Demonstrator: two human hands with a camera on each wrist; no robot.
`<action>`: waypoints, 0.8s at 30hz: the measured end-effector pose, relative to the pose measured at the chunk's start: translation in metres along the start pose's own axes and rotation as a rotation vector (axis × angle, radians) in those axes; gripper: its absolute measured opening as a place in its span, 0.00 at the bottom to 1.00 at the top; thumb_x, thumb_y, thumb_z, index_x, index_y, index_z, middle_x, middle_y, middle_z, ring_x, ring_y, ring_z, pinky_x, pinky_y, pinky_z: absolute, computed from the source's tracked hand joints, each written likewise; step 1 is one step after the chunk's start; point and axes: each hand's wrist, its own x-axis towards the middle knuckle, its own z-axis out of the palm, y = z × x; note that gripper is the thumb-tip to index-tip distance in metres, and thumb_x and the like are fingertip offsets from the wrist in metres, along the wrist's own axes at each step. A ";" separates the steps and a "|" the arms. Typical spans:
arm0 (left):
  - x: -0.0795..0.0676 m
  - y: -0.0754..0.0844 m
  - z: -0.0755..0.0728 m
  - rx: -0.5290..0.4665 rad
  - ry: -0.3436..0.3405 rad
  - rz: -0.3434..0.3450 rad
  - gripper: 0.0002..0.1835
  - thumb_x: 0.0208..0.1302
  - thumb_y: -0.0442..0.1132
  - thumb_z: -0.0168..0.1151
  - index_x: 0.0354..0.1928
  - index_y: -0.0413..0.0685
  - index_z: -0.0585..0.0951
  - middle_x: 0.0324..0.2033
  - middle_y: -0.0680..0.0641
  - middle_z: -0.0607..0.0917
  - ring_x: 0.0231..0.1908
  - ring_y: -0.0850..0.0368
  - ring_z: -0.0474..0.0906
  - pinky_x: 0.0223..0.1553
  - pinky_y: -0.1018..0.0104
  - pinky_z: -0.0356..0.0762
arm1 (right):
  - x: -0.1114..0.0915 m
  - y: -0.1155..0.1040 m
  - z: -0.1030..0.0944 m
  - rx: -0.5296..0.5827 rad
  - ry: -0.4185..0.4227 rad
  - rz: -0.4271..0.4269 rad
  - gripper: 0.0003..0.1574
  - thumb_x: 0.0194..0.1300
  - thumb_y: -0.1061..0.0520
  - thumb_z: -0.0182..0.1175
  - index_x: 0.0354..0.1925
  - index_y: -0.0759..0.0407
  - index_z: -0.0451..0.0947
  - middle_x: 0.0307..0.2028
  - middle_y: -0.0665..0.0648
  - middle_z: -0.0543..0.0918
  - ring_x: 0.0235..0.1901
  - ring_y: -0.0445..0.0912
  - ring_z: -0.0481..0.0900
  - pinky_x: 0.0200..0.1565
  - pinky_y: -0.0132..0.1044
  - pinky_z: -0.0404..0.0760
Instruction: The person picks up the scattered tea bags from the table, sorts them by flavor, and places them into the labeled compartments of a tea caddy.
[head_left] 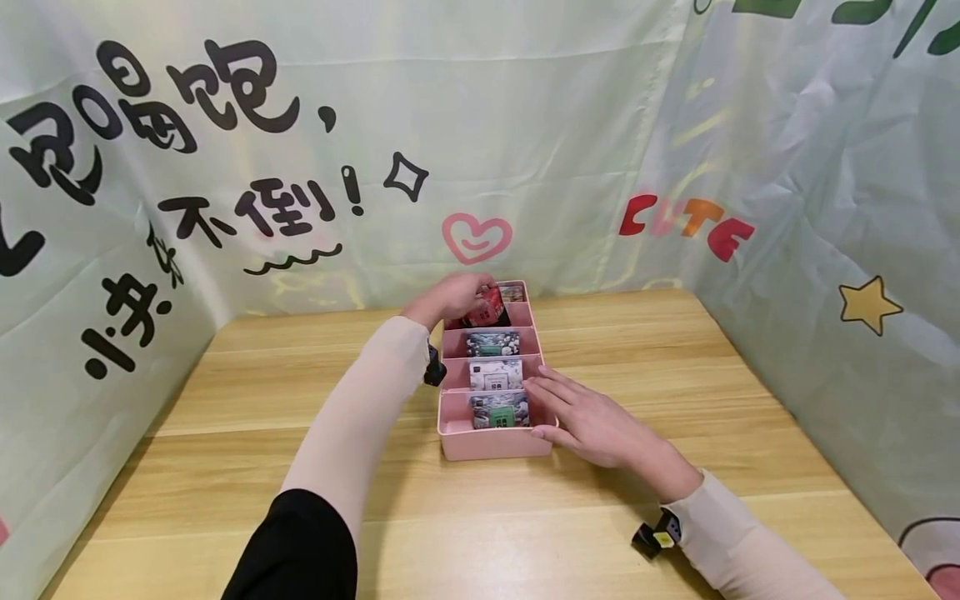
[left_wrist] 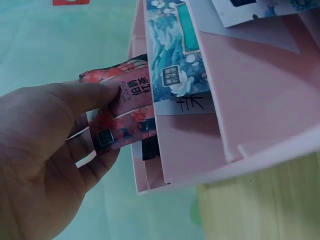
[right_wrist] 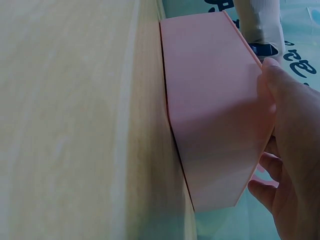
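A long pink divided box (head_left: pixel 495 446) stands on the table, its compartments in a row going away from me. At its far end, my left hand (head_left: pixel 453 296) pinches a red tea sachet (left_wrist: pixel 107 112) between thumb and fingers; part of the sachet sits down in a rear compartment. Blue-green sachets (head_left: pixel 492 343) and a pale white one (head_left: pixel 496 375) lie in the nearer compartments, with a green-labelled sachet (head_left: pixel 500 412) in the front one. My right hand (head_left: pixel 592 421) rests on the box's right rim near the front corner, fingers extended over the edge.
The wooden table (head_left: pixel 300 400) runs up to printed cloth walls (head_left: pixel 555 125) at the back and both sides. Another small sachet (head_left: pixel 512 293) shows in the rearmost compartment. A small black camera (head_left: pixel 433 367) is strapped to the left wrist and another (head_left: pixel 656 533) to the right.
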 end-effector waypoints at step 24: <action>0.013 0.018 0.004 0.086 -0.037 0.015 0.17 0.71 0.38 0.58 0.60 0.49 0.79 0.55 0.48 0.81 0.53 0.54 0.75 0.60 0.59 0.72 | 0.001 0.000 0.000 0.003 0.007 -0.002 0.43 0.73 0.34 0.47 0.74 0.57 0.59 0.72 0.59 0.61 0.74 0.51 0.51 0.69 0.51 0.60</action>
